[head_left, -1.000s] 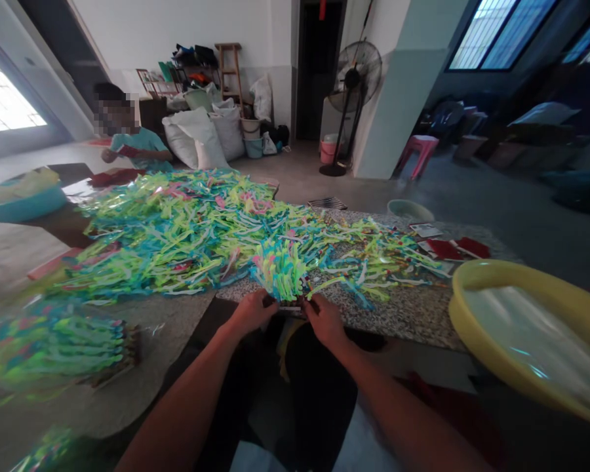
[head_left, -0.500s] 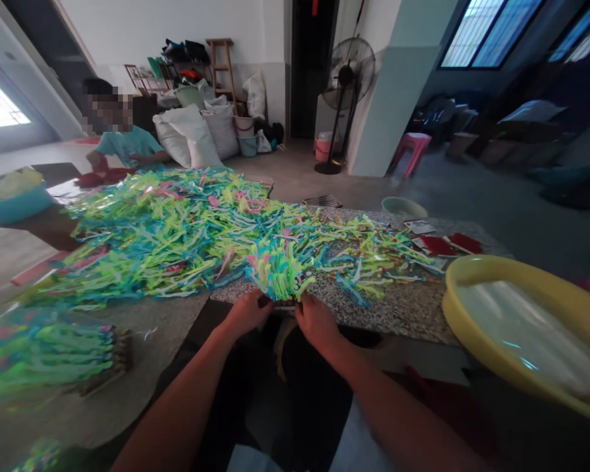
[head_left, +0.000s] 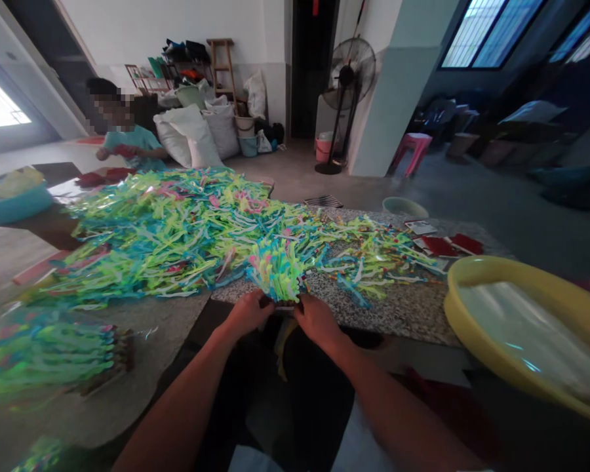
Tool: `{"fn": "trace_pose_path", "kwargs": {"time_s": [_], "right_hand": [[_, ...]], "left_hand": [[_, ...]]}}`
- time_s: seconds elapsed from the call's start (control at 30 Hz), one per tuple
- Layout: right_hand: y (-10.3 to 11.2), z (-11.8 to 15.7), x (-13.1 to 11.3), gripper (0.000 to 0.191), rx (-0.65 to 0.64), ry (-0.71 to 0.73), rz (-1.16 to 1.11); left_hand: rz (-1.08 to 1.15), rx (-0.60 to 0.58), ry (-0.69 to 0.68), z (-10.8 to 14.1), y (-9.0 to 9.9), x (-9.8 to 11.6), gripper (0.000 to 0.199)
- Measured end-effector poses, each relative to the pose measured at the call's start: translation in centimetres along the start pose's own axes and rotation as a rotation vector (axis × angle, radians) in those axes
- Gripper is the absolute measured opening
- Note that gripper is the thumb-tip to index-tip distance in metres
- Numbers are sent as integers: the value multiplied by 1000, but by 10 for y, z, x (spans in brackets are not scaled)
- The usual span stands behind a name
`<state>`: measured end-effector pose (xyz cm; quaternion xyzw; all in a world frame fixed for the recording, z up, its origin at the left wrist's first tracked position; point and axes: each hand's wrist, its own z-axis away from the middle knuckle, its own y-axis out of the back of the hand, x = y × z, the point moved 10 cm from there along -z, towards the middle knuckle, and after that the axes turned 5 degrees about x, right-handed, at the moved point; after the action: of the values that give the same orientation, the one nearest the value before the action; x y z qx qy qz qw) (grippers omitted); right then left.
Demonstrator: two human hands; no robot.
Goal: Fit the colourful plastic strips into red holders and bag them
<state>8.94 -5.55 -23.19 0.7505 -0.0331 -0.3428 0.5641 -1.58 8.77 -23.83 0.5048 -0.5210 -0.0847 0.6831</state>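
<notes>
At the near edge of the speckled stone table (head_left: 408,308), both my hands are closed on a dense bundle of colourful strips (head_left: 278,269), bright green, blue and pink. My left hand (head_left: 248,313) grips its lower left side. The lower right corner is pinched by my right hand (head_left: 317,318). The strips stand upright and fan out away from me; their dark lower ends sit between my fingers, partly hidden. Just beyond lies a large loose heap of similar strips (head_left: 167,229), with a thinner scatter (head_left: 373,255) to the right.
A packed bunch of strips (head_left: 54,354) lies at left. At right stands a yellow basin (head_left: 465,295) holding clear plastic, near red packs (head_left: 440,246). Across the heap sits a person (head_left: 132,144) in a light blue shirt, near a blue basin (head_left: 14,206).
A strip end jutting out by my right thumb now sits closer to the bundle. My hands have barely moved. The person across has raised their hands, holding something red.
</notes>
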Motion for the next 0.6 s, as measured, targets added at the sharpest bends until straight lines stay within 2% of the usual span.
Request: {"fn": "trace_pose_path", "kwargs": {"time_s": [0.33, 0.43, 0.6], "right_hand": [[11, 2, 16, 17, 26, 11, -44], [12, 1, 28, 19, 38, -49, -34], [7, 1, 29, 24, 43, -41, 35]], "left_hand": [[-13, 7, 3, 3, 2, 7, 21], [-14, -16, 3, 3, 3, 10, 21], [-7, -28, -7, 4, 5, 14, 22]]}}
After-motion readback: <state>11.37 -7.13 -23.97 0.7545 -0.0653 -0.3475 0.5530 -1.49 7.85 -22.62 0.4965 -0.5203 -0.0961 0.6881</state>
